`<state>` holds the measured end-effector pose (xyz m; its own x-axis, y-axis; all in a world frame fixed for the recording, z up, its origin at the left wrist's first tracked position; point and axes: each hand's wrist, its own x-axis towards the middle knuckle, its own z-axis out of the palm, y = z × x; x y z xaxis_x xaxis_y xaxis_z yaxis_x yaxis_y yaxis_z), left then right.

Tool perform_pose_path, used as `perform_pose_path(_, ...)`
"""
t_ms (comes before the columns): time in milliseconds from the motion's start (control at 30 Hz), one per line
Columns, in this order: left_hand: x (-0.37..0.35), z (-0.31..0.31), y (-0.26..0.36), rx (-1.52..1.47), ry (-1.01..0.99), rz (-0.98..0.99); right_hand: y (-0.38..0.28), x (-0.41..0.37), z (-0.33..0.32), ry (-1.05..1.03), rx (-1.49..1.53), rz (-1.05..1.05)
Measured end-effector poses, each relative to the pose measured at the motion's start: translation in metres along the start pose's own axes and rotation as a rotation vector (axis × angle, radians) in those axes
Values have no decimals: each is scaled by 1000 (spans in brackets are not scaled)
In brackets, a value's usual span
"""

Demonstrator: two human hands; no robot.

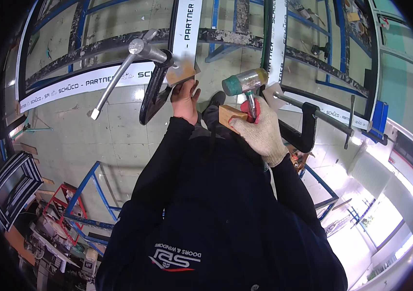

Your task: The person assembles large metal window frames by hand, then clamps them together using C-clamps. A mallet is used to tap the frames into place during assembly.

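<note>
My bare left hand (185,103) reaches up to a thin tan board piece (179,73) at the jaw of a large clamp (154,99), its fingers curled against the board's lower edge. In a white glove with red on it, my right hand (262,138) grips a mallet (245,82) by its handle. The mallet's head is metal with a green face and a yellowish one. Held in the same hand is a wooden block (230,116). Close to the right hand, a second clamp (308,123) sits on the frame with a pale pad (273,96) at its jaw.
A large window frame with printed white film (87,85) lies across blue and black supports (225,36) ahead of me. Behind on the left are a blue stand (87,186), a red cart (61,208) and dark frame parts (15,186). Another blue stand (322,182) is at right.
</note>
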<state>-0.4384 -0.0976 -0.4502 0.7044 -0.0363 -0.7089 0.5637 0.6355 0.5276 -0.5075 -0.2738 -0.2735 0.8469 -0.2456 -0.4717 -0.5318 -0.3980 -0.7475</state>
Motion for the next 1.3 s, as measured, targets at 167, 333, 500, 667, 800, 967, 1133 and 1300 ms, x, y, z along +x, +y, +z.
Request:
perform_pose_path(167, -3, -4, -3, -32, 3, 20, -6, 1, -1, -6, -21, 15)
perform_pose_path(333, 2, 0, -3, -62, 58, 17, -7, 0, -2, 2, -5, 12)
perform_pose_path(500, 2, -1, -9, 142, -44, -60, -10, 2, -2, -14, -19, 0)
perform_pose_path(667, -49, -19, 1, 202, -331, -390, -17, 9, 3, 2, -60, -50)
perform_pose_path(800, -94, -4, 7, 129, -500, -316, -22, 15, 14, 1, -63, -75)
perform_pose_path(967, -93, 3, -1, 309, -508, 65, -34, 31, 37, -3, -88, -92)
perform_pose_path(1133, -77, 4, 1, 1, -473, 4, -41, 54, 48, -66, -76, -113)
perform_pose_path(1300, -76, 11, 20, -340, -487, -136, -48, 65, 53, -100, -104, -186)
